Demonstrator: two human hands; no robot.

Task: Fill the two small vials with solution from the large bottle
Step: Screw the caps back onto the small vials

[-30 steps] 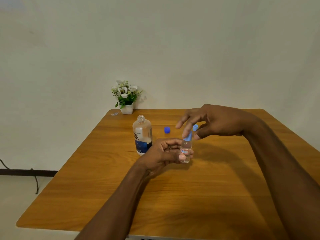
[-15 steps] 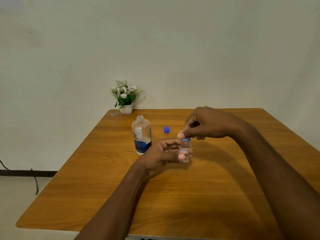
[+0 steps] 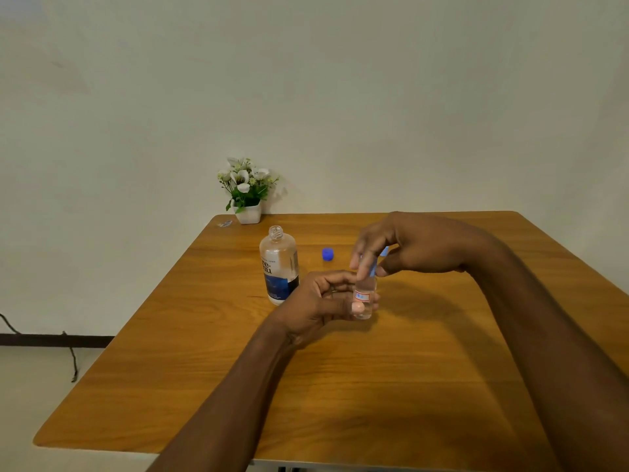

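pinching the light-blue cap [image 3: 373, 269] of the small vial [image 3: 365, 295] with the right hand [image 3: 418, 245], thumb on one side, two long fingers down the other. gripping the vial's body with the left hand [image 3: 316, 303], fingers curled behind it and thumb pad pressed on the lower front. holding it upright near the middle of the table [image 3: 391, 386], just right of the large bottle [image 3: 279, 267]. cannot tell whether set on the wood or lifted slightly off it.

a second ago: fanned loose above the cap with the right fingers. half a second ago: clamped down on it in a tight, knuckled pinch. now: opened out again into a longer, looser pinch. reads as one turn done and a fresh bite taken for the next, so twisting the cap rather than merely touching it. hardly moved the vial or the left hand meanwhile; left the bottle and its dark blue cap [image 3: 327, 254] where they were.

for the task, probably either opening this vial ahead of pouring or sealing it afterwards. cannot settle which, with the liquid level too faint to read. already uncapped and standing, that large bottle, so ready either way.

behind the right fingers, a sliver of light blue [image 3: 384, 251], possibly the other vial, mostly hidden. at the far edge, a potted plant [image 3: 248, 192] and a small scrap [image 3: 224, 223] beside it.
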